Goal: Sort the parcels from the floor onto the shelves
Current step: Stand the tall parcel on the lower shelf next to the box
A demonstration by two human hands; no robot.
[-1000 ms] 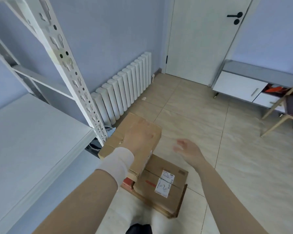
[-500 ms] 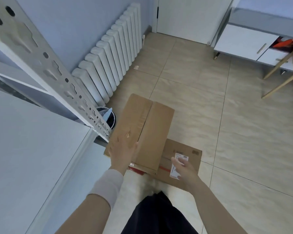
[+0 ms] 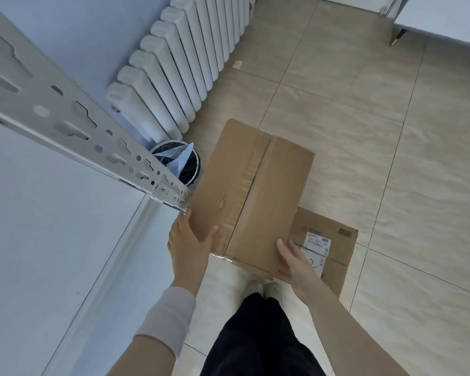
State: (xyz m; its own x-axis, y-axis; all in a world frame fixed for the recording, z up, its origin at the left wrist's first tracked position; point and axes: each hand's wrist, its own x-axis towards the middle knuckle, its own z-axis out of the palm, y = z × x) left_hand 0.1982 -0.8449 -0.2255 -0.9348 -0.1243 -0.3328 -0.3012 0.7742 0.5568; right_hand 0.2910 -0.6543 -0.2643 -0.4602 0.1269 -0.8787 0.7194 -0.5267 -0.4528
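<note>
A large plain cardboard box, taped along its middle seam, is held above the floor in front of me. My left hand grips its near left corner, thumb on top. My right hand holds its near right edge. Under and to the right of it lies a smaller cardboard parcel on the tiled floor, with a white label partly hidden by my right hand. The white metal shelf spreads out on the left, its slotted upright post ending close to the held box.
A white radiator runs along the blue wall. A small black bin with paper in it stands between the radiator and the shelf post. A white cabinet stands at the top right. My legs and shoes are below the box.
My right hand has moved from the smaller parcel's label onto the large box's near right edge. My left hand shifted to the box's near left corner. The view tilted further down.
</note>
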